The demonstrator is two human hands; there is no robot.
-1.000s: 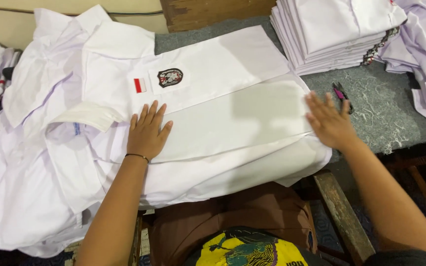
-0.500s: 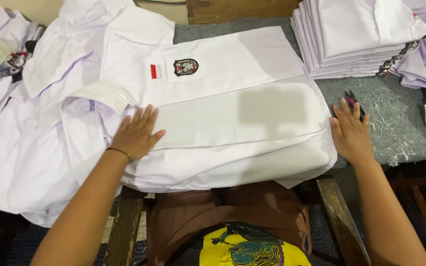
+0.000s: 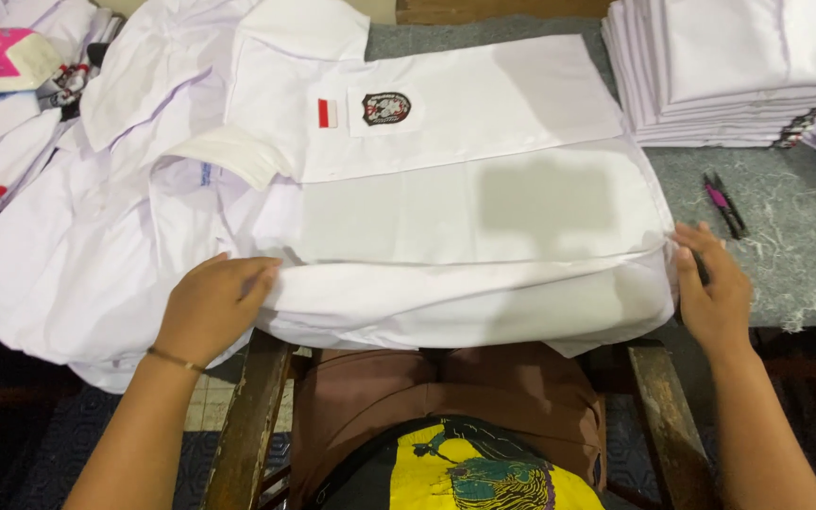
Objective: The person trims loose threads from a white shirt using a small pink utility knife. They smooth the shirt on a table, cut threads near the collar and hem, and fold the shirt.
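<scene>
My left hand (image 3: 212, 304) and right hand (image 3: 710, 288) each pinch the near fold of the white shirt (image 3: 465, 217) lying flat on the counter (image 3: 786, 255); folded stack (image 3: 739, 71) sits far right.

Garment workshop or uniform packing station. Evidence: a stack of folded white shirts (image 3: 739, 66) at the desk's far right corner, loose white shirts (image 3: 68, 236) heaped over its left edge, thread snips (image 3: 724, 203) on the grey desk (image 3: 795, 255) surface.
</scene>
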